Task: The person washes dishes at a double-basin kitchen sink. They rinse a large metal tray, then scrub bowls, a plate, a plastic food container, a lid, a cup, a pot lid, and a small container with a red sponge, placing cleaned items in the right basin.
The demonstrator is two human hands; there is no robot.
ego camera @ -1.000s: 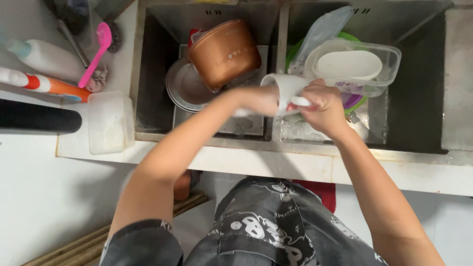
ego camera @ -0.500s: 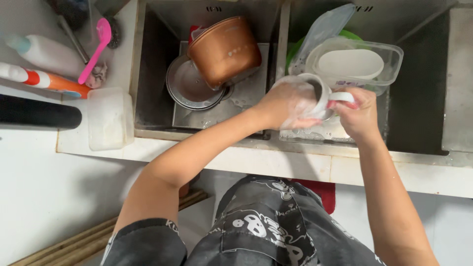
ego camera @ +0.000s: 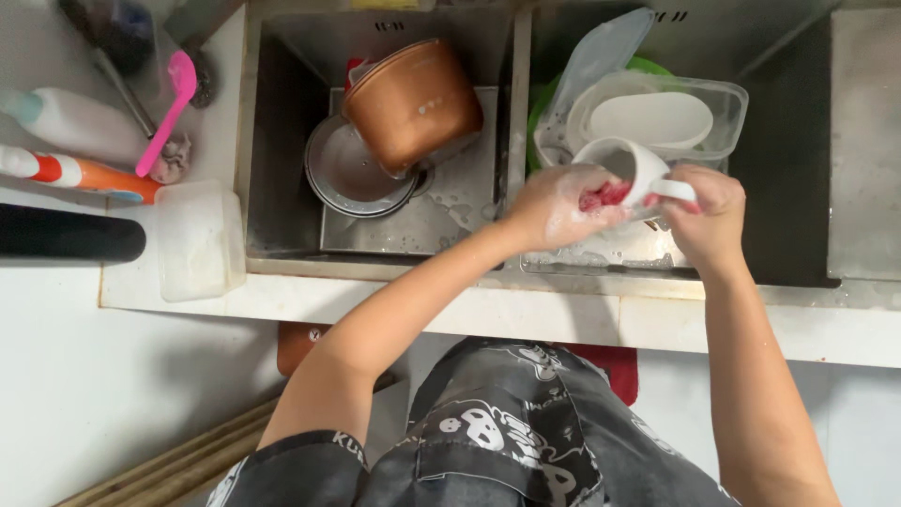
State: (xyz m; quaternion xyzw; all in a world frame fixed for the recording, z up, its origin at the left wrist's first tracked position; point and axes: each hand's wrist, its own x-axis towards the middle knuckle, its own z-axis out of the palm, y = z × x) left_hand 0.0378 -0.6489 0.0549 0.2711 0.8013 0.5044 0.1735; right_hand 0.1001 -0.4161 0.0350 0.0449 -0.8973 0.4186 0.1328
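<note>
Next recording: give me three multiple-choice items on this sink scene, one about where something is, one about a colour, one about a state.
1. Where is the white mug held?
A. over the right sink basin
B. on the left counter
C. inside the copper pot

2. What colour is the sponge pushed into the mug?
A. blue
B. pink-red
C. yellow

3. How does the copper-coloured pot lie in the left basin?
A. upright and lidded
B. tipped on its side against a steel pan
C. upside down on the counter

Answers:
1 A: the right hand grips the mug's handle above the right basin, in front of a clear plastic container.
2 B: pink-red shows at the mug's mouth under the soapy left hand.
3 B: the pot leans tilted, its side uppermost, resting by the pan.
</note>
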